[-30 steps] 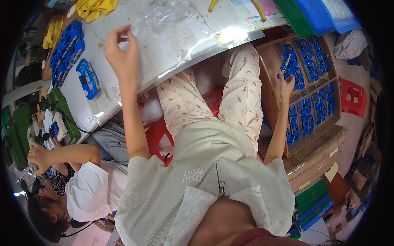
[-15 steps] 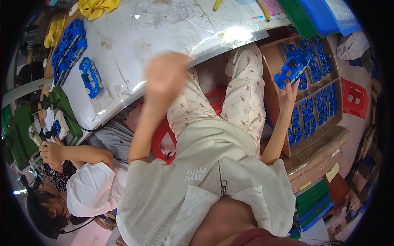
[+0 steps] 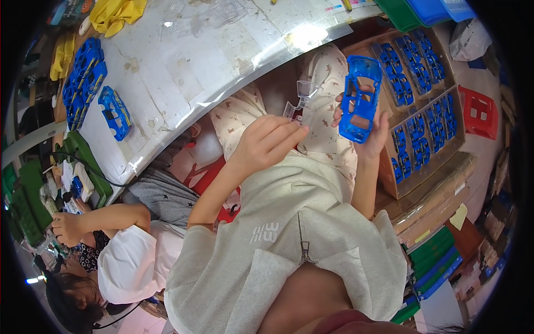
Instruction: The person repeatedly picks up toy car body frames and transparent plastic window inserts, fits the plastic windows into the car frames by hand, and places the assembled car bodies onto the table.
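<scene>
A clear plastic car window insert is pinched in the fingers of my left hand, above my lap. My right hand grips a blue toy car body shell, fingers beneath it and thumb along its side. The shell's hollow inside and window openings face up. A short gap separates the insert from the shell. Another blue car body lies alone on the white table, beside a stack of blue car bodies.
To the right stands a cardboard box with rows of blue car bodies. More clear plastic parts and a yellow cloth lie on the table. A red stool is beyond the box. At left a co-worker sits close by.
My left hand has come from the table edge to my lap, and a clear window insert now shows in it. My right hand has brought the car shell leftward and turned its inside up.
</scene>
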Motion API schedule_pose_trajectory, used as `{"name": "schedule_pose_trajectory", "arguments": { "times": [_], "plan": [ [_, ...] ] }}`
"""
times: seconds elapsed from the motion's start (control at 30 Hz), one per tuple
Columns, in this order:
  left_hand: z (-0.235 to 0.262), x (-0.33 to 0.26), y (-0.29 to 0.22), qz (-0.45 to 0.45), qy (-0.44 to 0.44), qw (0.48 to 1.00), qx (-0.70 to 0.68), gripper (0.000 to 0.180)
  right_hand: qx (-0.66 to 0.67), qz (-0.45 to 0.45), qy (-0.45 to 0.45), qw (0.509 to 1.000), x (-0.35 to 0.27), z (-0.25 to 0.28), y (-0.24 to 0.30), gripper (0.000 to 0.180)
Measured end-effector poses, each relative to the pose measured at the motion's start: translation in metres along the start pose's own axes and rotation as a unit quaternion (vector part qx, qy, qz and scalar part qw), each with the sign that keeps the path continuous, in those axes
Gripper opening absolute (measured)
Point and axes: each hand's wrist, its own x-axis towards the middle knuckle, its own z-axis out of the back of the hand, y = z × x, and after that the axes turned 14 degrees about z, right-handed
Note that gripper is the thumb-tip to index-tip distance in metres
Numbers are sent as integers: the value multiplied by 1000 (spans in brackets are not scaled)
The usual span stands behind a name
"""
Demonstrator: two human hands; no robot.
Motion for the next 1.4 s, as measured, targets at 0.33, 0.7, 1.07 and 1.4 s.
{"name": "schedule_pose_trajectory", "arguments": {
  "times": [0.33, 0.7, 1.07, 1.4],
  "plan": [
    [22, 20, -8, -2, -207, 970, 131, 21, -14, 3, -14, 1000, -1, -27, -15, 48],
    [7, -2, -16, 84, -70, 994, -10, 21, -17, -20, -51, 998, -1, -26, -14, 48],
    [-5, 11, -28, -33, -27, 999, -17, 25, 68, -31, -39, 996, -2, -45, -22, 49],
    [-2, 19, -33, 133, -85, 972, -172, 26, 20, -21, -83, 996, -2, -55, -21, 51]
  ]
}}
